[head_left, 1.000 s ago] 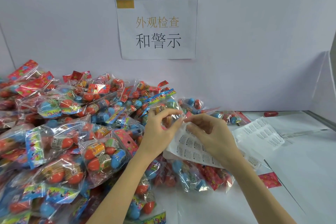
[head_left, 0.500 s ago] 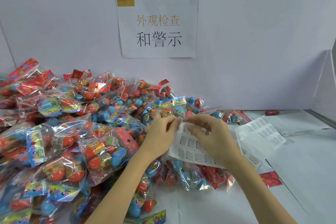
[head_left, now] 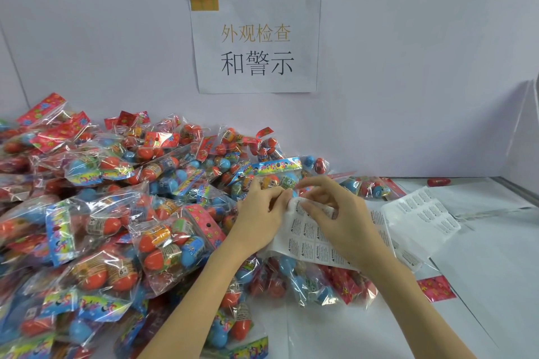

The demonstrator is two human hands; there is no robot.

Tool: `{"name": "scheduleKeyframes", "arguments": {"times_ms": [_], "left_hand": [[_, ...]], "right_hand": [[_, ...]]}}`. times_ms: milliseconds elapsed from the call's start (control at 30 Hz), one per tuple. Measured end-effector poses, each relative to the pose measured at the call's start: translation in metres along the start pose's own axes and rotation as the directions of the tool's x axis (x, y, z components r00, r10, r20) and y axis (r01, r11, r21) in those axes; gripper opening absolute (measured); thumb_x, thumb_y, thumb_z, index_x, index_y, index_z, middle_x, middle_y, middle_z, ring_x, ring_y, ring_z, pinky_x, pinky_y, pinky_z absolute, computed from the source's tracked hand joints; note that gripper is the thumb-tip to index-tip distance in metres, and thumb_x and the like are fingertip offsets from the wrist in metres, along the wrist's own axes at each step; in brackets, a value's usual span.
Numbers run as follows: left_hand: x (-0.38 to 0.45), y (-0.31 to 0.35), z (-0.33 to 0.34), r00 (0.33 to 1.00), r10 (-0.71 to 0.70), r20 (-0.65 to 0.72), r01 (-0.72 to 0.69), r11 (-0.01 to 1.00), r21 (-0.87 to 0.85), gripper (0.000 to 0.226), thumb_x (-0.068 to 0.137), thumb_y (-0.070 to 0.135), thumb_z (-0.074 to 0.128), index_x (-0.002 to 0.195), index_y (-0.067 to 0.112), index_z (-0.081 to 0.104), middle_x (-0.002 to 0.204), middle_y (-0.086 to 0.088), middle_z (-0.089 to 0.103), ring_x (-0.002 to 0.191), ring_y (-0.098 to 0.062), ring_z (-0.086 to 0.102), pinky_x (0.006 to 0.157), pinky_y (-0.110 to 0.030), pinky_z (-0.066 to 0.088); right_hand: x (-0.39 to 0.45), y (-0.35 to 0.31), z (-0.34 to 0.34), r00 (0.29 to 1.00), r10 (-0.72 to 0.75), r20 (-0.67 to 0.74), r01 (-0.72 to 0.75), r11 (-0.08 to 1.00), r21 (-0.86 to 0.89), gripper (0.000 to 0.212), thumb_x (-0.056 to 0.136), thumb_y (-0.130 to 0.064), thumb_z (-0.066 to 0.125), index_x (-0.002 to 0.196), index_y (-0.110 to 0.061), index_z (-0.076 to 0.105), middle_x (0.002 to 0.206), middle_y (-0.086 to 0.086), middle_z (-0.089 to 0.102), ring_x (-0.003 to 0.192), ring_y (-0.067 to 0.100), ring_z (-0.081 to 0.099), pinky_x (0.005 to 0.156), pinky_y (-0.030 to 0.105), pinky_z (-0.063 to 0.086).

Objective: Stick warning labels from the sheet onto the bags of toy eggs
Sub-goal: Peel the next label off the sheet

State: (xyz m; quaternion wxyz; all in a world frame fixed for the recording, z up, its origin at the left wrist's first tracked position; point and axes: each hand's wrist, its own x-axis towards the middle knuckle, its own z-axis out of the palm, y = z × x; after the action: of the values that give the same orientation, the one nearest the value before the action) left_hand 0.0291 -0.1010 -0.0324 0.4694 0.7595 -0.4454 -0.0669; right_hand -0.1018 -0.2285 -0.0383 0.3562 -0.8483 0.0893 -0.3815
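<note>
Nearest, bagged toy eggs [head_left: 163, 245] heap on the white bench [head_left: 481, 285], within easy reach. Above them the left hand [head_left: 259, 221] pinches the label sheet [head_left: 309, 242] at its top corner, steadying it, while the right hand [head_left: 338, 218] picks at a warning label there, likely peeling it. Beyond lies a second sheet [head_left: 423, 213], then the wall sign [head_left: 255, 44].

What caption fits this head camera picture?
Both hands peel a label from the label sheet beside heaped bags of toy eggs.
</note>
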Motion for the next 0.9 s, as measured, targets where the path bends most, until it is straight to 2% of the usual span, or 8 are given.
{"name": "scheduleKeyframes", "arguments": {"times_ms": [100,167,267,367,500,600,733,900], "left_hand": [[-0.0003,0.0000,0.0005,1.000,0.018,0.001,-0.018,0.999,0.028,0.040,0.111,0.032,0.050,0.073,0.020,0.057,0.093,-0.015,0.058,0.119,-0.007,0.037,0.090,-0.036,0.036],[-0.0003,-0.0001,0.0012,1.000,0.016,0.001,-0.016,0.999,0.032,0.042,0.111,0.033,0.050,0.070,0.024,0.054,0.092,-0.014,0.058,0.121,-0.008,0.038,0.092,-0.038,0.037],[0.0015,-0.0013,0.0008,1.000,-0.008,0.001,0.008,1.000,0.015,0.043,0.110,0.034,0.049,0.068,0.026,0.052,0.099,-0.011,0.057,0.122,-0.002,0.035,0.092,-0.036,0.034],[0.0033,-0.0031,0.0006,1.000,-0.022,0.005,0.022,1.000,-0.008,0.042,0.110,0.033,0.049,0.069,0.025,0.052,0.089,-0.010,0.054,0.124,-0.010,0.038,0.087,-0.035,0.035],[0.0034,-0.0057,0.0011,1.000,-0.014,0.017,0.014,1.000,-0.011,0.043,0.111,0.034,0.049,0.069,0.025,0.052,0.080,-0.013,0.057,0.122,-0.001,0.032,0.082,-0.033,0.032],[0.0037,-0.0061,0.0013,1.000,-0.014,0.013,0.014,1.000,-0.016,0.043,0.111,0.035,0.049,0.068,0.026,0.050,0.086,-0.016,0.058,0.116,0.007,0.029,0.078,-0.031,0.029],[0.0031,-0.0047,0.0014,1.000,-0.024,0.016,0.024,1.000,0.000,0.043,0.111,0.036,0.048,0.068,0.028,0.049,0.094,-0.013,0.054,0.122,0.000,0.034,0.085,-0.032,0.037],[0.0036,-0.0056,0.0017,1.000,-0.012,0.005,0.013,1.000,-0.009,0.044,0.110,0.034,0.050,0.066,0.031,0.048,0.092,-0.014,0.053,0.103,0.002,0.037,0.076,-0.031,0.032]], "right_hand": [[0.0008,0.0006,0.0006,0.999,-0.017,0.027,0.018,0.999,-0.040,0.031,0.095,-0.008,0.075,0.104,-0.038,0.074,0.102,-0.036,0.069,0.098,-0.009,0.067,0.085,0.004,0.046],[0.0010,0.0010,0.0008,0.999,-0.009,0.031,0.011,0.999,-0.038,0.030,0.095,-0.007,0.075,0.102,-0.037,0.072,0.101,-0.033,0.070,0.098,-0.008,0.067,0.085,0.005,0.046],[0.0009,0.0011,0.0007,1.000,0.000,0.004,0.000,1.000,-0.028,0.031,0.095,-0.012,0.076,0.098,-0.041,0.067,0.095,-0.025,0.072,0.095,0.000,0.069,0.083,0.009,0.049],[0.0001,-0.0008,-0.0003,1.000,0.008,-0.019,-0.008,1.000,0.007,0.031,0.095,-0.013,0.077,0.107,-0.041,0.071,0.093,-0.021,0.072,0.095,-0.001,0.070,0.084,0.007,0.048],[0.0001,-0.0024,-0.0013,0.999,-0.026,0.019,0.027,0.998,-0.051,0.026,0.096,-0.011,0.075,0.106,-0.034,0.078,0.100,-0.030,0.072,0.097,-0.006,0.068,0.086,0.006,0.046],[0.0004,-0.0026,-0.0024,0.999,-0.024,0.030,0.025,0.999,-0.038,0.023,0.096,-0.010,0.075,0.101,-0.033,0.074,0.097,-0.033,0.071,0.097,-0.007,0.067,0.085,0.005,0.045],[0.0002,-0.0016,-0.0016,1.000,-0.003,0.026,0.003,0.999,-0.032,0.026,0.096,-0.016,0.076,0.100,-0.041,0.070,0.097,-0.030,0.071,0.098,-0.003,0.068,0.085,0.007,0.046],[0.0009,-0.0002,-0.0015,0.999,0.018,0.027,-0.017,0.999,-0.032,0.022,0.095,-0.014,0.076,0.099,-0.035,0.073,0.096,-0.026,0.072,0.094,-0.003,0.068,0.082,0.006,0.046]]}}
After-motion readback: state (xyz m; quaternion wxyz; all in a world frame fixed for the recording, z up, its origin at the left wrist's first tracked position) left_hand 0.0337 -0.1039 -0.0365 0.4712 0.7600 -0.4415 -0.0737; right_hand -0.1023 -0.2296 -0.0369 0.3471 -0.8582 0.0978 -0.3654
